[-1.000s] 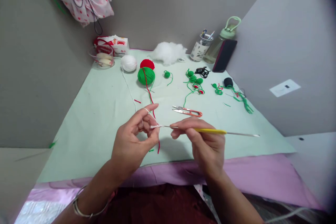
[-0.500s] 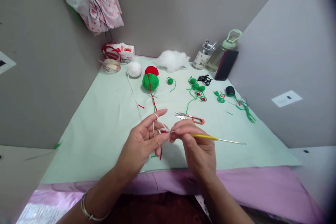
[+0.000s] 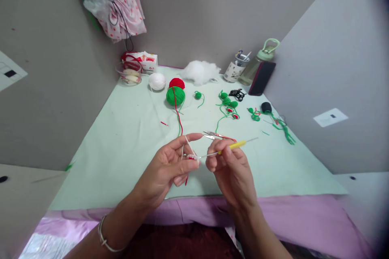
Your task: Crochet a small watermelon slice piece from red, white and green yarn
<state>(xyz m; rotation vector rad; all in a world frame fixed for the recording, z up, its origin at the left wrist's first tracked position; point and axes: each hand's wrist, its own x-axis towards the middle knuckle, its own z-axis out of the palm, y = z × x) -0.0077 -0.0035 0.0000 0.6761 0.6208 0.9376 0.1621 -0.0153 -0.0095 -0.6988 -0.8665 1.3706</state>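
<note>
My left hand point(image 3: 170, 164) pinches a small red and white crochet piece point(image 3: 192, 158) between thumb and fingers. White yarn point(image 3: 189, 144) runs over its raised index finger, and a red strand hangs below. My right hand point(image 3: 231, 166) grips a crochet hook point(image 3: 238, 145) by its yellow handle. The hook's thin metal shaft points left, its tip at the edge of the crochet piece; whether it sits inside a stitch I cannot tell. Beyond the right hand lie thread snips point(image 3: 220, 135) with orange handles, partly covered by it.
Green point(image 3: 175, 96), red point(image 3: 177, 83) and white point(image 3: 157, 82) yarn balls sit at the back left. White stuffing point(image 3: 200, 72), a pen cup point(image 3: 236, 68), a bottle point(image 3: 258, 62) and a phone point(image 3: 262, 78) stand along the back. Small green crochet pieces point(image 3: 226, 100) lie right of centre.
My right hand has drawn back a little from the left, showing more of the hook's shaft, and the hook's handle end has tilted upward. My left index finger now extends further right.
</note>
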